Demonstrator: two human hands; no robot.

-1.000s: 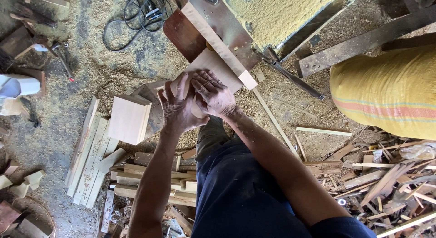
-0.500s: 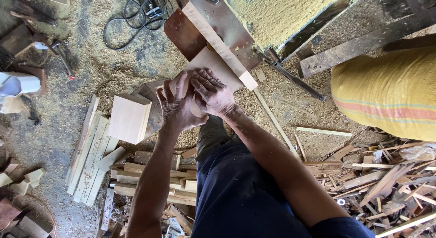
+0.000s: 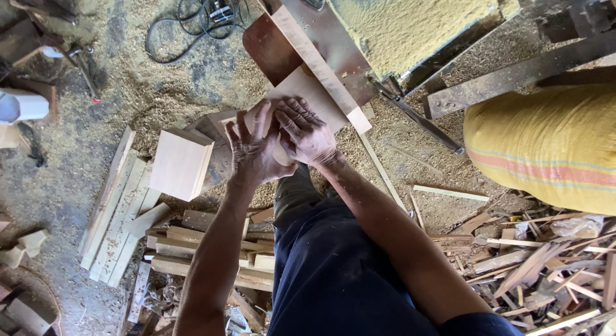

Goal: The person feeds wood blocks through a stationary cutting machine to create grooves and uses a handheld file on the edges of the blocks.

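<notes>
Both of my hands press on a pale flat wooden board that lies on a rusty metal machine table. My left hand grips the board's near left edge with fingers spread over it. My right hand lies flat on the board just to the right, touching the left hand. A long pale wooden fence strip runs diagonally along the board's far edge. The near part of the board is hidden under my hands.
A stack of pale square boards stands left of my hands, beside long planks on the sawdust floor. Short offcuts lie below. A yellow striped sack sits at right above scrap sticks. Black cable coils at top.
</notes>
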